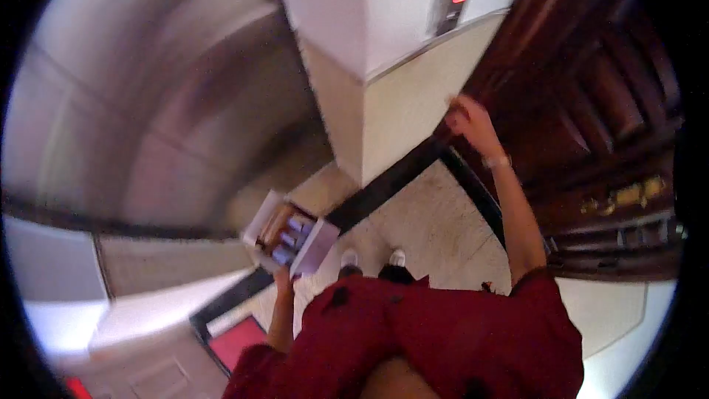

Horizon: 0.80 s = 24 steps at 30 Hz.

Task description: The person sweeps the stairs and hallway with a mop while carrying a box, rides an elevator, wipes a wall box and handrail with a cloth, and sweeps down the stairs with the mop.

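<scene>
My left hand [282, 278] grips the lower edge of an open-topped box [317, 247] with pale flaps. Inside the box are several blue-purple items [293, 236] and something brown; blur keeps me from telling what they are. My right hand [473, 127] is raised on the right, near the edge of the dark wooden door [598, 96]. Its fingers are loosely bent and somewhat blurred, with nothing visible in them. A band circles that wrist.
Shiny metal elevator-like doors [170, 103] fill the left. A wall panel [450, 11] with a lit red display is at the top. Brass door hardware [628, 196] projects at right. A red mat [236, 343] lies lower left on the tiled floor [436, 229].
</scene>
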{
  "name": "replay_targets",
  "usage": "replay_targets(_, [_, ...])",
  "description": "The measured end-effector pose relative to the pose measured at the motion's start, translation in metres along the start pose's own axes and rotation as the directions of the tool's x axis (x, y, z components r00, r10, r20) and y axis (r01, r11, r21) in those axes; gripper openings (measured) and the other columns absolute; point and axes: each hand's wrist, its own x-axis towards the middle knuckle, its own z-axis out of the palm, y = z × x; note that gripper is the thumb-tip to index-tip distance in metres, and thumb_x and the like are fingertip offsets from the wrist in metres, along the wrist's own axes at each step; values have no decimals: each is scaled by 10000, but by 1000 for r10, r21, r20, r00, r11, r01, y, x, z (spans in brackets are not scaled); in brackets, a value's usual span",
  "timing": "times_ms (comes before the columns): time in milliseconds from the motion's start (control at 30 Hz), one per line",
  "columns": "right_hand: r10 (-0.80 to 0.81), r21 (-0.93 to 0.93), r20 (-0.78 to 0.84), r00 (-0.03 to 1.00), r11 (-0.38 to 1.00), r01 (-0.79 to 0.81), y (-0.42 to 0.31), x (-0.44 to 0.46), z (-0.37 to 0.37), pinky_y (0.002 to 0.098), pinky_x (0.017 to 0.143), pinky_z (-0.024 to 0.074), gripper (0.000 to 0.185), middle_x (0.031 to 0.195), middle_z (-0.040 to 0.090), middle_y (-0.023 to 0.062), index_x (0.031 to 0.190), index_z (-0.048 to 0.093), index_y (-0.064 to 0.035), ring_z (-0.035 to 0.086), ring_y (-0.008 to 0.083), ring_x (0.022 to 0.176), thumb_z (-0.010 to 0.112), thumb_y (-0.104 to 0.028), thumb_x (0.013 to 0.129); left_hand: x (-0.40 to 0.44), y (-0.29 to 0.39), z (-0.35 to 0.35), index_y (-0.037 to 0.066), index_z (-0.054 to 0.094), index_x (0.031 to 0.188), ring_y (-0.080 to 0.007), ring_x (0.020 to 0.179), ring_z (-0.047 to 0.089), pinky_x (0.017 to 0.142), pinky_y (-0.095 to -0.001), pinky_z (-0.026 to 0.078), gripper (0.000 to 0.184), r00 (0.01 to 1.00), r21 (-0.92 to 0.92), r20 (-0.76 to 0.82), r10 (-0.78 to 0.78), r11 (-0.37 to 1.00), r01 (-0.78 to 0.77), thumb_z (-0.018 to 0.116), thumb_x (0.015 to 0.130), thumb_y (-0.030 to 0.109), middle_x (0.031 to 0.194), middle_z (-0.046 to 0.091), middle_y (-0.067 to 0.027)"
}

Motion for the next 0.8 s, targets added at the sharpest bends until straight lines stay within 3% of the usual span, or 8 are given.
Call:
replay_targets(33, [-278, -258, 32, 960, 926, 277, 29, -28, 20, 294, 653, 443, 315, 882, 552, 122, 1019, 482, -13, 556, 195, 754, 499, -5, 704, -21, 37, 11, -14, 502, 862, -230, 504, 546, 435, -350, 457, 362, 995, -145, -36, -89, 986, 83, 525, 745, 328, 650, 545, -125])
replay_targets(133, [-283, -422, 262, 923, 826, 373, 138, -141, 66, 330, 771, 393, 301, 919, 541, 142, 1012, 498, -31, 505, 287, 888, 527, -80, 716, -43, 64, 21, 14, 419, 1020, -216, 474, 537, 360, -299, 449, 440, 986, -313, -35, -162, 939, 144, 478, 773, 373, 738, 542, -137])
replay_targets(300, [549, -508, 591, 591, 822, -256, 266, -276, 77, 366, 670, 429, 245, 798, 578, 129, 905, 571, -49, 549, 258, 751, 521, -247, 769, -32, 56, 37, 6, 436, 1015, -246, 503, 554, 362, -307, 466, 353, 979, -309, -156, -131, 948, 78, 431, 780, 269, 768, 547, -150])
replay_targets(467, [541, -22, 714, 446, 653, -757, 333, -327, 68, 270, 406, 315, 171, 533, 418, 42, 871, 557, -33, 361, 146, 429, 477, -170, 807, -33, 21, 33, 2, 455, 1023, -272, 531, 569, 371, -337, 483, 365, 906, -220, -349, -237, 961, 167, 421, 761, 253, 777, 553, -169])
replay_targets(533, [305, 19, 691, 655, 898, -439, 347, -306, 69, 231, 320, 278, 175, 457, 381, 16, 896, 536, -16, 295, 110, 323, 466, -158, 821, -47, 22, 30, -1, 460, 1020, -277, 540, 572, 369, -347, 482, 370, 861, -231, -416, -292, 950, 210, 427, 755, 254, 796, 555, -173])
replay_targets(600, [-244, -108, 588, 771, 921, 374, 373, -264, 82, 210, 316, 283, 223, 474, 415, 26, 957, 510, 7, 293, 100, 312, 456, -169, 831, -31, 16, 41, -4, 464, 1014, -278, 539, 572, 366, -351, 480, 368, 829, -235, -445, -339, 937, 257, 432, 748, 249, 800, 555, -174])
replay_targets(667, [448, -38, 698, 559, 802, -596, 391, -226, 96, 273, 467, 405, 224, 651, 522, 68, 996, 506, -25, 478, 165, 516, 476, -123, 797, -28, 11, 44, -7, 467, 1005, -274, 527, 570, 361, -349, 478, 360, 798, -232, -463, -385, 922, 309, 435, 743, 237, 791, 555, -173])
replay_targets(800, [49, -161, 817, 575, 976, 146, 296, -166, 118, 340, 599, 444, 234, 731, 587, 87, 979, 517, -9, 554, 208, 664, 429, -160, 823, -44, 4, 50, -25, 464, 999, -277, 495, 560, 359, -351, 476, 390, 771, -317, -557, -309, 937, 147, 428, 740, 264, 748, 551, -171])
